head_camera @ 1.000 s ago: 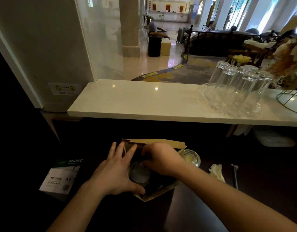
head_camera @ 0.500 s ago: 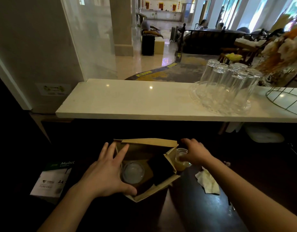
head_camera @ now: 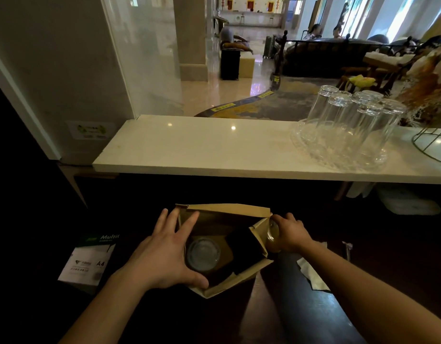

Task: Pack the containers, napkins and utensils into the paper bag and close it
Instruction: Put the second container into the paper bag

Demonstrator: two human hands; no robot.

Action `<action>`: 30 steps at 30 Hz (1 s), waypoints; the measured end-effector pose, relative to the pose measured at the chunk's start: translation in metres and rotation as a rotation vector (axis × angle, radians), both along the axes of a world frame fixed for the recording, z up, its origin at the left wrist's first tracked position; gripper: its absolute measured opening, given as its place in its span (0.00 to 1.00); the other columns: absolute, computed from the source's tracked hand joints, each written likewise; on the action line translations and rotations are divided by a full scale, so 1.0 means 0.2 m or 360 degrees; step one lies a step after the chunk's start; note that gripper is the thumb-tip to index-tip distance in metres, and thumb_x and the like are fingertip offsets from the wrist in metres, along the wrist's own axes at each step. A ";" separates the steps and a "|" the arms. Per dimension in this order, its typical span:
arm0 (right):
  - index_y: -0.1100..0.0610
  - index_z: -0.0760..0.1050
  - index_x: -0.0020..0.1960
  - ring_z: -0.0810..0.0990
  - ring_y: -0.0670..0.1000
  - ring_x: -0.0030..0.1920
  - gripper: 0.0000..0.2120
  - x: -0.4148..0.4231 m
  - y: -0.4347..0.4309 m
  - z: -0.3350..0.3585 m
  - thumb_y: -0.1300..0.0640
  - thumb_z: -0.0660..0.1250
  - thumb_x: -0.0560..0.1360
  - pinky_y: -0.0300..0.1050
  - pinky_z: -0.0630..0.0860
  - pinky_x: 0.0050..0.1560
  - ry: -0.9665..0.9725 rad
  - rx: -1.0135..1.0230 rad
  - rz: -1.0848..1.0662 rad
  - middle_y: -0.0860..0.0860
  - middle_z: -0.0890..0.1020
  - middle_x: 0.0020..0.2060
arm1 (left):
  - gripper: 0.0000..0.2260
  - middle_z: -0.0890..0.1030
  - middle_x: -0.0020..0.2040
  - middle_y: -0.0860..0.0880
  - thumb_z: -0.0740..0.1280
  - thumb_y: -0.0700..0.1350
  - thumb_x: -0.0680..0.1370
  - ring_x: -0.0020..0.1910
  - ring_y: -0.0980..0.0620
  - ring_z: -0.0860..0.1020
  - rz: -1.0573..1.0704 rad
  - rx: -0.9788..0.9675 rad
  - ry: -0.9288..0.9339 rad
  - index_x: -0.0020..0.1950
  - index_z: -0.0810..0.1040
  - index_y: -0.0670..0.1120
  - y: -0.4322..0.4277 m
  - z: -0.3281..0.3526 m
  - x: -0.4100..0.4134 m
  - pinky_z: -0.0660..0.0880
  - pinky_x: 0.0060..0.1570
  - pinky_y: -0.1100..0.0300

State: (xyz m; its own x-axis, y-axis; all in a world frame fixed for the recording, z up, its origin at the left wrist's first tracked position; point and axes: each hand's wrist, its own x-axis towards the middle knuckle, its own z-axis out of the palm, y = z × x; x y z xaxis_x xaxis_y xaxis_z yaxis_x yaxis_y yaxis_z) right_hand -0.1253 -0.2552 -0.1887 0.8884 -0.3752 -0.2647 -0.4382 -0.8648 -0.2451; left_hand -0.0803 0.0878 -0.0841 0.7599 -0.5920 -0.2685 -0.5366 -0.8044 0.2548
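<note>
A brown paper bag (head_camera: pixel 222 214) stands open on the dark counter in front of me. Inside it a round clear lidded container (head_camera: pixel 202 254) lies at the left, beside a dark item (head_camera: pixel 241 252). My left hand (head_camera: pixel 162 252) grips the bag's left rim, thumb at the near edge and fingers spread on the far side. My right hand (head_camera: pixel 290 234) is closed around a second clear container (head_camera: pixel 273 235), held tilted just outside the bag's right wall. A white napkin (head_camera: pixel 312 274) lies on the counter under my right forearm. A thin utensil (head_camera: pixel 347 249) lies further right.
A white marble ledge (head_camera: pixel 202 150) runs across above the counter, bearing a glass tray of several upturned glasses (head_camera: pixel 348 127) and a wire basket (head_camera: pixel 435 147). A box of A4 paper (head_camera: pixel 90 261) sits at the left. Beyond the ledge is a lobby.
My right hand left the bag, reached right to the second clear container and has lifted and tilted it against the bag's right wall. My left hand stayed on the bag's rim.
</note>
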 end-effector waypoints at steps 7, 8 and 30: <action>0.41 0.61 0.73 0.69 0.60 0.62 0.43 -0.14 0.05 0.40 0.39 0.75 0.62 0.54 0.74 0.58 -0.0386 0.0027 -0.0060 0.54 0.69 0.65 | 0.62 0.30 0.76 0.55 0.67 0.78 0.50 0.71 0.52 0.26 0.0001 -0.0021 -0.0034 0.70 0.28 0.68 0.01 -0.03 0.01 0.57 0.70 0.40; 0.41 0.62 0.73 0.70 0.60 0.62 0.43 -0.16 0.07 0.49 0.41 0.76 0.62 0.54 0.74 0.57 -0.0450 0.0016 -0.0044 0.54 0.69 0.64 | 0.62 0.30 0.76 0.56 0.66 0.79 0.49 0.71 0.52 0.26 0.0000 -0.0029 -0.0041 0.69 0.27 0.69 0.01 -0.04 0.01 0.57 0.70 0.40; 0.47 0.62 0.71 0.77 0.58 0.55 0.40 -0.04 0.68 0.55 0.40 0.74 0.64 0.51 0.79 0.51 -0.0062 -0.0407 0.0795 0.55 0.73 0.61 | 0.61 0.31 0.77 0.51 0.72 0.74 0.55 0.72 0.48 0.27 -0.0069 -0.0064 -0.0023 0.72 0.31 0.65 -0.06 0.00 0.00 0.56 0.71 0.41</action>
State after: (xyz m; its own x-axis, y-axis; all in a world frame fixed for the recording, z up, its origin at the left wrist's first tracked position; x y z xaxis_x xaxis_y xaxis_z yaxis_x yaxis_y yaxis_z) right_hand -0.1340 -0.1195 -0.0794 0.9818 0.0459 -0.1843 0.0451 -0.9989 -0.0083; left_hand -0.0812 0.0761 -0.0846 0.7370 -0.6344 -0.2330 -0.5745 -0.7697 0.2783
